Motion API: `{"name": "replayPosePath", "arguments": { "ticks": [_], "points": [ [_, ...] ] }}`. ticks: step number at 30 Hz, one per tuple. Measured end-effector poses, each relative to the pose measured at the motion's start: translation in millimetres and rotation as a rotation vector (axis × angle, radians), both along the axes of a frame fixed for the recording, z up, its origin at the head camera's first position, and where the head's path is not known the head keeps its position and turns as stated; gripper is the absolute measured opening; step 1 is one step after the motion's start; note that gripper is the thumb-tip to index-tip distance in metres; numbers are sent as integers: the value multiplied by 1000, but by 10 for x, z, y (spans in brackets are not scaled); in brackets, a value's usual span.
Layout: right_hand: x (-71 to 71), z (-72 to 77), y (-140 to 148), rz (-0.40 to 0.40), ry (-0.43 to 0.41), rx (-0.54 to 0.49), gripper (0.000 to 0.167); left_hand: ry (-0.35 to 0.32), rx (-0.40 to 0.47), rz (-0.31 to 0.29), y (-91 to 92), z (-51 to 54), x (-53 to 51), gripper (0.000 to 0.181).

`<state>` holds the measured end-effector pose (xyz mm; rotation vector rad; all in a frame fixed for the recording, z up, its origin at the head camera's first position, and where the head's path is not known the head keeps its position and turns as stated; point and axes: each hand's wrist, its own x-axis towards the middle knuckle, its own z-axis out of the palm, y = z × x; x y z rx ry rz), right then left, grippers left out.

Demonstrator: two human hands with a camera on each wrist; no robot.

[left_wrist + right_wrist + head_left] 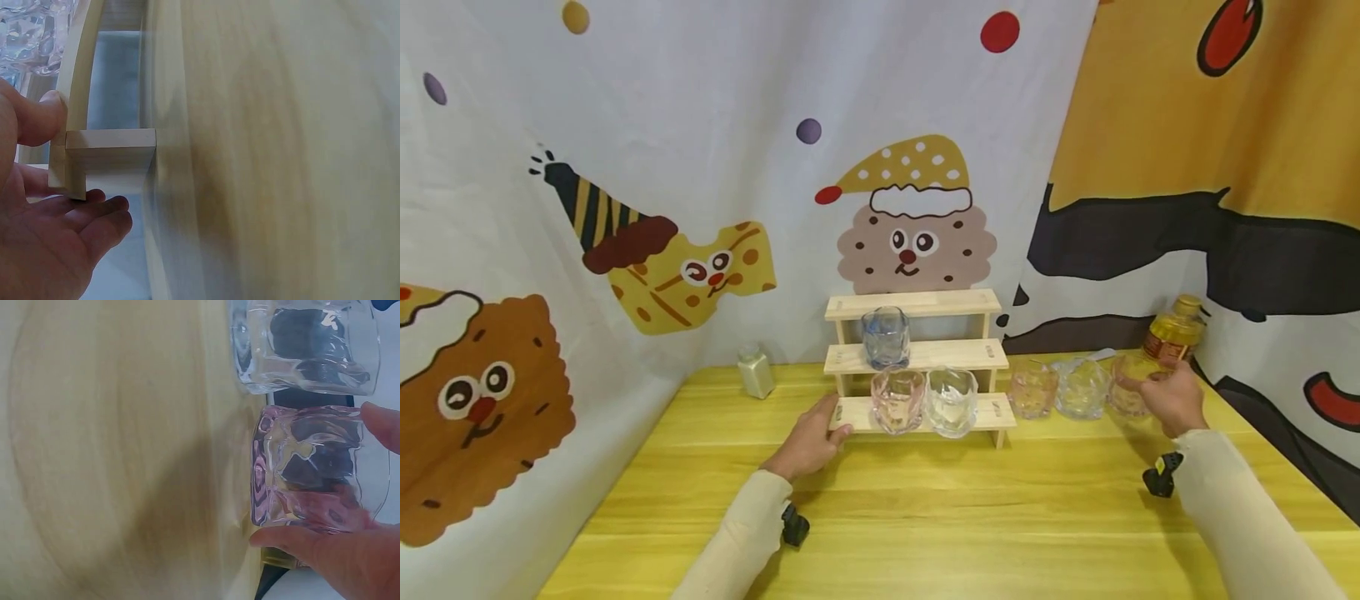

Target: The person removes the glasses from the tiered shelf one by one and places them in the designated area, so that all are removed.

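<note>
At the right of the desk (925, 517), gripping a pink glass (1126, 393) with the right hand (1176, 400), just beside a clear glass (1081, 390), near a yellow bottle (1175, 331). Can't tell if lifted or resting. Further left, holding the wooden rack (917, 302) by its bottom step's (992, 411) left end with the left hand (808, 442). On that step, seeing two tumblers (898, 402); one level up, a blue tumbler (886, 337).
</note>
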<state>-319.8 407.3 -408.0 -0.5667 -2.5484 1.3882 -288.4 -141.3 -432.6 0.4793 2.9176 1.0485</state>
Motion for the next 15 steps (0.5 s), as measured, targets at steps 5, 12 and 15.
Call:
{"name": "replayPosePath", "arguments": {
  "ticks": [5,12,15],
  "points": [
    [12,-33,-10,2,28,3,100,1,3,7,9,-28,-26,68],
    [22,-62,-12,1,32,-7,106,12,5,6,7,-23,-34,67],
    [18,-87,-2,8,44,7,107,6,0,5,6,-14,-30,68]
  ]
}}
